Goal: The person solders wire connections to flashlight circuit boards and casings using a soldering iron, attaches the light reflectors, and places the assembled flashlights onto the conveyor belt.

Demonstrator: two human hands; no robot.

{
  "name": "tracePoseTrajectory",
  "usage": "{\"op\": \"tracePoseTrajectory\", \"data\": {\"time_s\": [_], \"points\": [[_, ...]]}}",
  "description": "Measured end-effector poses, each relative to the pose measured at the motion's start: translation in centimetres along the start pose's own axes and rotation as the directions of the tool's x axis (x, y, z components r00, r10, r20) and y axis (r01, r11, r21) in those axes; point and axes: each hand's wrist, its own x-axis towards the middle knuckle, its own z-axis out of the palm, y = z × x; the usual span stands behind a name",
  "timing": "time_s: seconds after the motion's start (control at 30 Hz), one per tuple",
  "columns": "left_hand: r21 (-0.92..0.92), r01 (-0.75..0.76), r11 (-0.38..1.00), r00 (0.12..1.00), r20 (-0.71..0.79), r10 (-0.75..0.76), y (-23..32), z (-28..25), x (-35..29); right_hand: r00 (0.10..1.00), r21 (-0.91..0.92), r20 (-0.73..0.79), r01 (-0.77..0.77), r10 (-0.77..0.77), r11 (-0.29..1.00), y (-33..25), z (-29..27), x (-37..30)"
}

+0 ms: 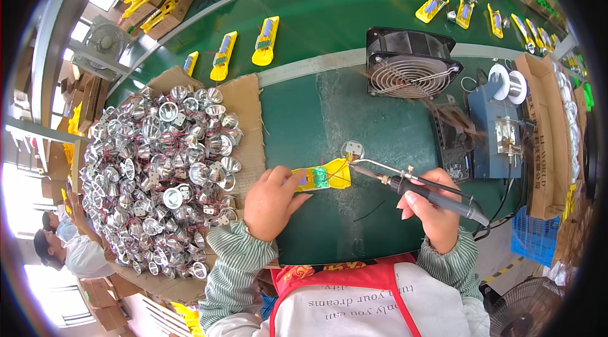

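Observation:
My left hand [269, 204] is closed on the left end of a yellow plastic housing [339, 174], pressing it to the green bench. A small green circuit board [320, 177] lies inside the housing. Between the fingers of my right hand [434, 210] is a soldering iron [442, 200] with a thin metal feed tube [386, 166] running beside it. Its tip points left, close to the housing's right end, where wires show; whether it touches them I cannot tell. A round silvery lamp reflector [353, 148] with a white plate sits just beyond that end.
Many silvery reflectors [152, 172] are heaped on cardboard [250, 121] to the left. A black fan [411, 64] stands beyond my hands. At the right are a blue solder feeder [486, 128] and a cardboard box [544, 147]. More yellow housings [266, 39] lie on the far belt [323, 14].

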Motion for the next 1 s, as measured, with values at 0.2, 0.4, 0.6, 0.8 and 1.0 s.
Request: {"op": "tracePoseTrajectory", "data": {"time_s": [0.2,0.4,0.6,0.8,1.0], "points": [[-0.472,-0.035,0.881,0.974,-0.213,-0.075,-0.5,3.0,0.4,0.996,-0.021,0.068,-0.049,0.05,0.999,0.8,0.8,0.2],[-0.544,0.258,0.798,0.942,-0.041,-0.333,0.3,3.1,1.0,0.995,-0.009,0.093,-0.046,0.047,0.999,2.3,1.4,0.6],[-0.335,0.059,0.94,0.978,-0.168,-0.122,0.1,3.1,0.9,0.987,-0.013,0.122,-0.106,0.107,0.994,2.5,2.4,1.5],[-0.299,0.066,0.952,0.987,-0.118,-0.105,0.2,3.0,1.0,0.973,-0.078,0.206,-0.086,0.1,0.993,3.3,2.8,2.1],[-0.292,0.051,0.955,0.989,-0.115,-0.088,0.1,3.0,1.1,0.979,-0.04,0.176,-0.096,0.102,0.995,3.3,3.3,2.3]]}}
